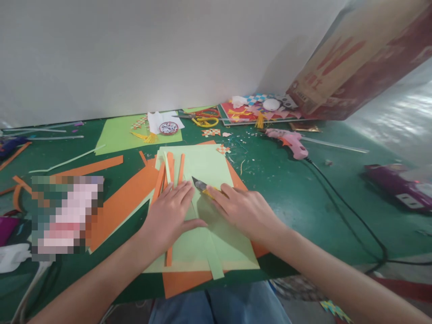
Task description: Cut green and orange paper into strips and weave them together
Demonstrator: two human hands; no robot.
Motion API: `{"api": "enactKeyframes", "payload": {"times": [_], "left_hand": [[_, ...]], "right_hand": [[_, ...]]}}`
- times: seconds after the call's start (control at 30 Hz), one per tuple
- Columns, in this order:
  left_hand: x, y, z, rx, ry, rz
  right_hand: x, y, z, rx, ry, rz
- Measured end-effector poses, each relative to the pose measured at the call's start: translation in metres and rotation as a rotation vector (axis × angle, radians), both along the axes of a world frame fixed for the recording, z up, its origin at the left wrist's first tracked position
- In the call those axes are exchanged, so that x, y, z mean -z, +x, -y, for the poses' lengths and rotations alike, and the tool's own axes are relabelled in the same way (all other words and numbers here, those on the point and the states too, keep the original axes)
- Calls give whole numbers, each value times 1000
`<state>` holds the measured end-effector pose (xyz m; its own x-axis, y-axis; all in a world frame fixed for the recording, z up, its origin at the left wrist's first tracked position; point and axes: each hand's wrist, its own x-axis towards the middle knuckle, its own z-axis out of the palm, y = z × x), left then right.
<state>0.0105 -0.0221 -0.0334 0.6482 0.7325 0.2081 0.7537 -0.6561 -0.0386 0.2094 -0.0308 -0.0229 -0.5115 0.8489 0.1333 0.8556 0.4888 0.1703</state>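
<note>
We saw a pale green sheet of paper (pixel 216 166) lying at the near middle of the green table (pixel 297 216), smooth and matte, with a slightly yellower band along its near edge and orange paper (pixel 189 281) showing from beneath. Along its left side ran narrow orange strips (pixel 181 167), straight-edged and loosely bunched, some passing under our left hand (pixel 172 209), with a pale green strip (pixel 215 261) slanting out past the near edge; we could not tell whether it was wholly separate. Our left hand lay palm down and gripped nothing, fingers together over the strips and thumb stretched to the right. Our right hand (pixel 246 209) was closed around a craft knife (pixel 200 185), whose yellow body showed at the fingertips and whose dark, slanted blade pointed far and left, over the sheet just beside the left fingers. As for lettering, the brown and dark red paper bag (pixel 357 58) at the far right carried red characters too blurred for us to read, and the purple device (pixel 391 180) at the right bore a white label (pixel 409 201), equally illegible. We found no readable brand on the pink glue gun (pixel 294 144).
</note>
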Motion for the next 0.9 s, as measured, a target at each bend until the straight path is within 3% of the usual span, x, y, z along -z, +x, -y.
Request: {"api": "enactKeyframes", "payload": {"times": [0.53, 0.77, 0.9], "left_hand": [[-1, 1, 1, 0, -24, 17], [-1, 0, 0, 17, 7, 32], [-1, 0, 0, 22, -8, 40]], "right_hand": [[-4, -6, -9, 32, -58, -14], [-1, -1, -16, 212, -63, -72], [3, 8, -19, 245, 58, -114]]}}
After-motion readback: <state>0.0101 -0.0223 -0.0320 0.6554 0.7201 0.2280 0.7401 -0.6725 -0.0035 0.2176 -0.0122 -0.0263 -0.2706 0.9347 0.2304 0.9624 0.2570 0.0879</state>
